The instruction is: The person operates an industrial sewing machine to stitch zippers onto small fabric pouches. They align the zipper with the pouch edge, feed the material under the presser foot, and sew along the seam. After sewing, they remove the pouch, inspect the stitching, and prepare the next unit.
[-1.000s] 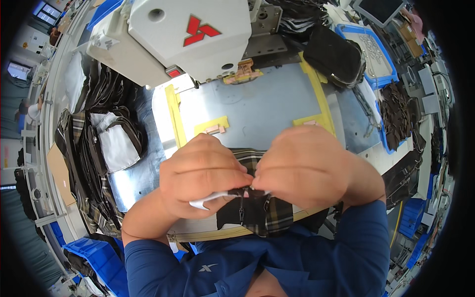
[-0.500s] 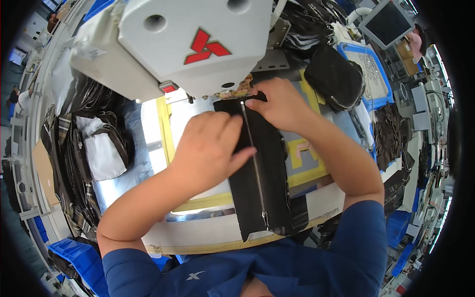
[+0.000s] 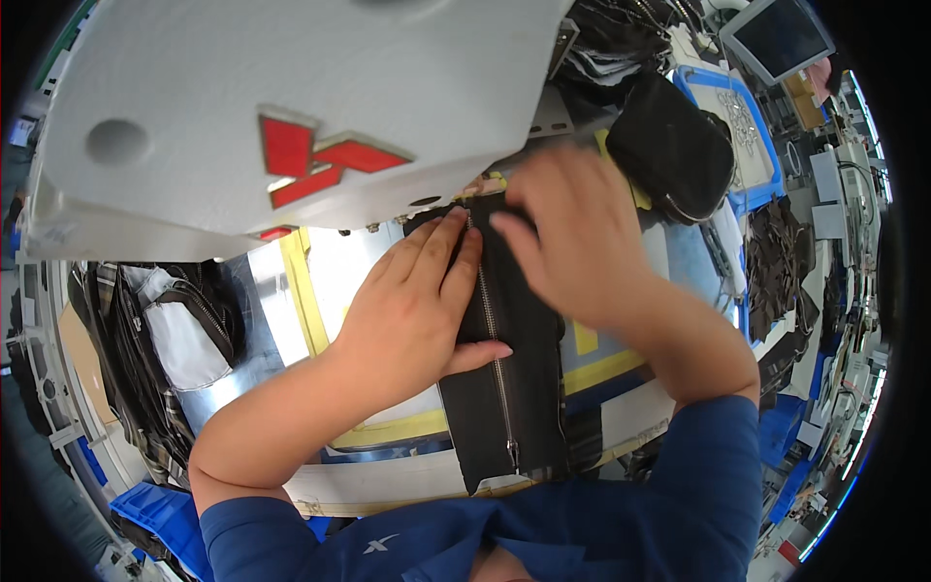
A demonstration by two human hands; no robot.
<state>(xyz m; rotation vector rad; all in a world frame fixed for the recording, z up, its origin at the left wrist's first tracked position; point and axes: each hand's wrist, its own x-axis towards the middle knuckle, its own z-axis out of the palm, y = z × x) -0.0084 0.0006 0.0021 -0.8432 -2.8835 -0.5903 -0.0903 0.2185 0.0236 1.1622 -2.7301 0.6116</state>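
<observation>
A long black fabric piece (image 3: 535, 398) lies under the sewing machine head (image 3: 417, 78), with a silver metal zipper (image 3: 493, 335) running down its length. The zipper's slider (image 3: 514, 454) sits at the near end, by the table edge. My left hand (image 3: 400, 315) rests flat on the fabric, its fingertips beside the far end of the zipper and its thumb across the teeth. Above the fabric's right side is my right hand (image 3: 587, 238), blurred by motion, thumb apart from the fingers, with nothing visible between them. The machine head hides the needle area.
Yellow tape (image 3: 398, 429) marks the shiny work surface. Stacked dark bag pieces (image 3: 189, 339) lie at the left. On the right are a black pouch (image 3: 669, 145), a blue-rimmed tray (image 3: 776, 160) of small metal parts and a heap of dark scraps (image 3: 776, 262).
My right hand has let go of the fabric's far end and lifted slightly right. My left hand has flattened onto the fabric beside the zipper. The view has shifted closer to the machine.
</observation>
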